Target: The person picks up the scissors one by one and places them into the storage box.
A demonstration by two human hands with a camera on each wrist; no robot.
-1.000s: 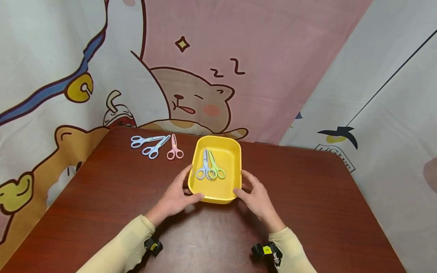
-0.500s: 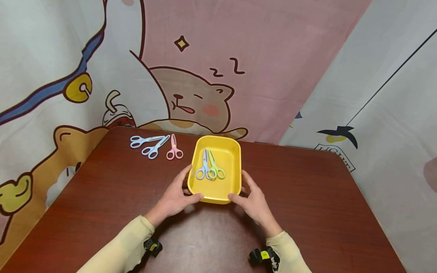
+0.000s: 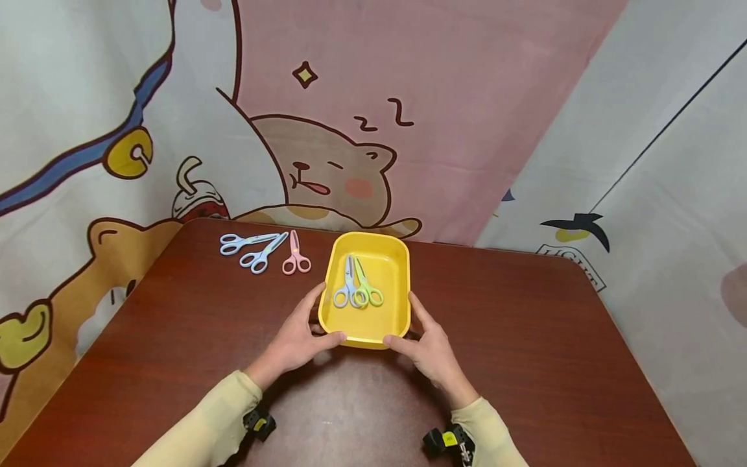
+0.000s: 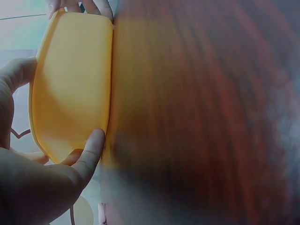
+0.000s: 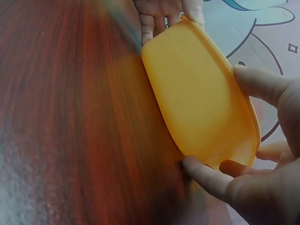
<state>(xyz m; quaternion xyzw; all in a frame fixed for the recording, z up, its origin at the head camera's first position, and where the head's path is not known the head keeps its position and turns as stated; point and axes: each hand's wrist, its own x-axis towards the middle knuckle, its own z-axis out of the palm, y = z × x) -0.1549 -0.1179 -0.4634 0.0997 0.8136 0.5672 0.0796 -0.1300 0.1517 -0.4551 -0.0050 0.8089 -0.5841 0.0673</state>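
Observation:
A yellow plastic tray (image 3: 394,272) is held between both hands at the middle of the table, its lower edge right at the tabletop in the wrist views. Inside it lie light-blue scissors (image 3: 349,280) and green scissors (image 3: 365,283), their handles overlapping. My left hand (image 3: 297,337) grips the near left corner, thumb on the front rim and fingers along the side. At the near right corner my right hand (image 3: 430,347) grips the same way. In the left wrist view, a finger (image 4: 93,143) presses low against the tray wall (image 4: 75,84).
Two light-blue scissors (image 3: 248,242) (image 3: 264,253) and pink scissors (image 3: 296,254) lie at the back left of the brown table (image 3: 513,337). A patterned curtain (image 3: 455,117) hangs right behind the table's back edge.
My right hand has shifted left, its thumb sliding along the tray's front rim toward the middle. The left hand keeps its grip, and the scissors in the tray lie as before.

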